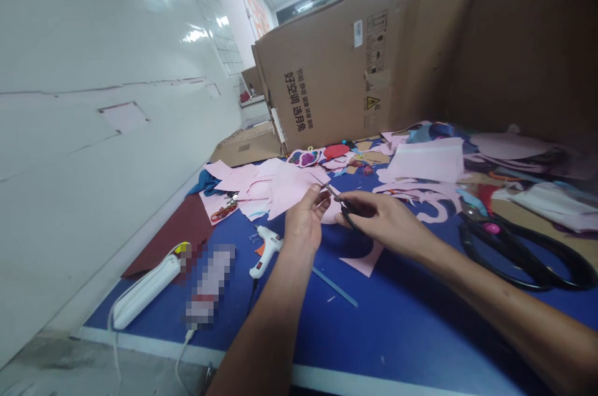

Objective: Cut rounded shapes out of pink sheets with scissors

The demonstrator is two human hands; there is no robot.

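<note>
My right hand (380,215) grips a small pair of scissors (344,202) with dark handles. Their blades point up and left, reaching the fingertips of my left hand (306,215). The left thumb and fingers are pinched together; whatever they hold is too small or hidden to make out. Behind the left hand lie overlapping pink sheets (289,187). Below the right hand, a pink offcut (367,262) with a curved edge rests on the blue table (374,334). To the left of my left wrist is a white glue gun (265,251).
Large black-handled shears (523,253) lie at the right. Pink scraps (425,159) and coloured pieces crowd the back, before a tall cardboard box (327,78). A white power strip (147,290), a blurred-out packet (210,284) and a dark red sheet (170,234) are on the left, beside cables.
</note>
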